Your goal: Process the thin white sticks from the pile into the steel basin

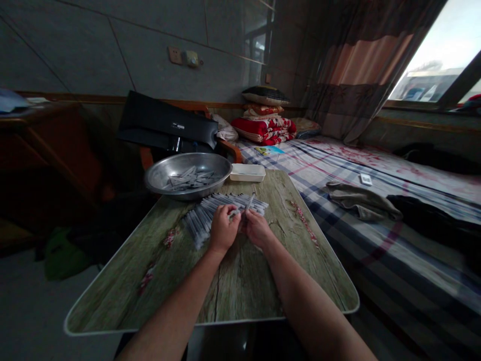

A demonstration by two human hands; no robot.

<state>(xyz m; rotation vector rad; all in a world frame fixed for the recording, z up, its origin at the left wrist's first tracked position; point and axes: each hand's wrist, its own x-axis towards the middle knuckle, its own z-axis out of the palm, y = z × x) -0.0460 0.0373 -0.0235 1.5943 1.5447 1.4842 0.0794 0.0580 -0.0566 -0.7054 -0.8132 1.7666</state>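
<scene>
My right hand point(258, 226) is closed around a slim whitish pen point(250, 201), whose upper end points up and away from me. Close beside it, the fingers of my left hand point(223, 225) are curled together in a pinch over something small and pale that I cannot make out. Just beyond both hands, a fanned row of similar pens point(197, 220) with clear greyish barrels and dark ends lies on the wood-patterned table point(244, 296). Behind the row stands a steel basin point(160, 173) with many loose pens point(191, 178) in it.
A white rectangular tray point(247, 173) sits at the table's far edge, right of the basin. Behind the basin is a black monitor point(169, 123). To the right, a bed with a checked sheet point(315, 175) holds dark clothing point(361, 200) and folded red bedding point(265, 129).
</scene>
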